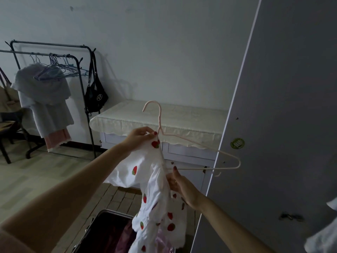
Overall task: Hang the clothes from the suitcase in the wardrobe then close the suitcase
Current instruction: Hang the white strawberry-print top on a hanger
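Observation:
A white garment with red strawberries (155, 194) hangs in front of me, partly on a pale pink hanger (197, 143). My left hand (139, 136) pinches the garment's top edge at the hanger's neck. My right hand (180, 185) grips the cloth lower down, beside the hanger's bottom bar. The hanger's right end sticks out bare. Below, the open dark suitcase (102, 232) holds pink and purple clothes. The grey wardrobe door (284, 125) stands at the right.
A black clothes rack (54, 52) at the left carries hangers, grey and pink clothes and a black bag (95, 96). A low cabinet under a cream cloth (164, 115) stands against the back wall. A dark chair (11, 125) sits at the far left.

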